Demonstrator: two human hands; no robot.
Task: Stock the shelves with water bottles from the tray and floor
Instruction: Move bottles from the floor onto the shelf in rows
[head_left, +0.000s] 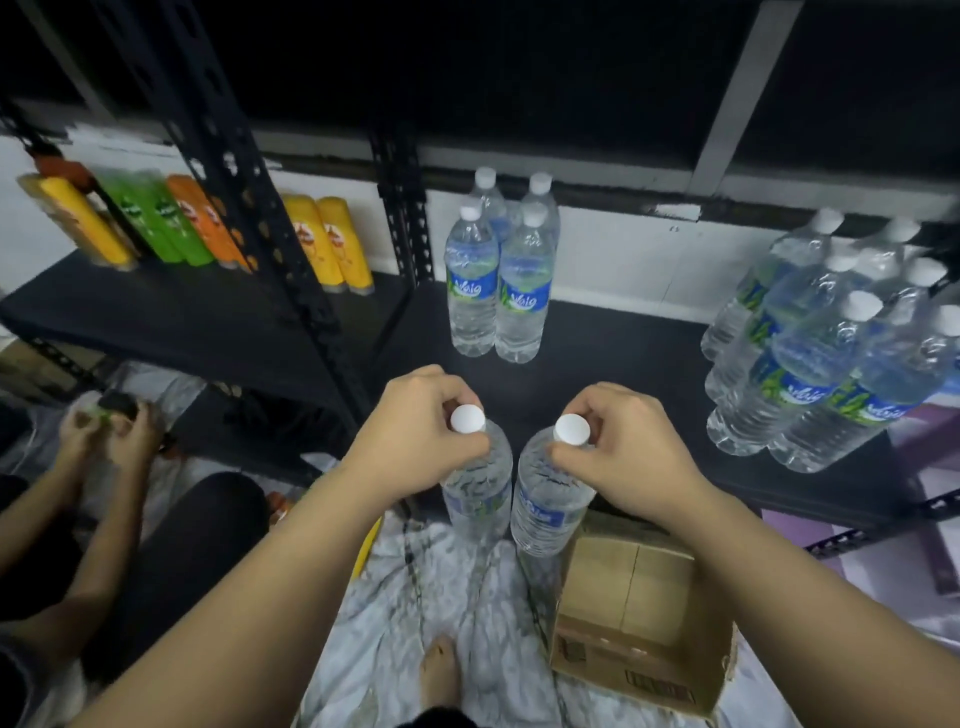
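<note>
My left hand (415, 423) pinches one water bottle (478, 488) at the neck | my right hand (618, 447) pinches another (550, 499) | both hang upright, side by side, short of the shelf (597, 353) | open space lies straight ahead, between stocked groups.

Two water bottles (480, 483) held by the necks, one per hand, four bottles (496, 280) standing beyond the hands, about eight bottles (810, 364) grouped right of the right hand, one cardboard tray (639, 623) below it
</note>
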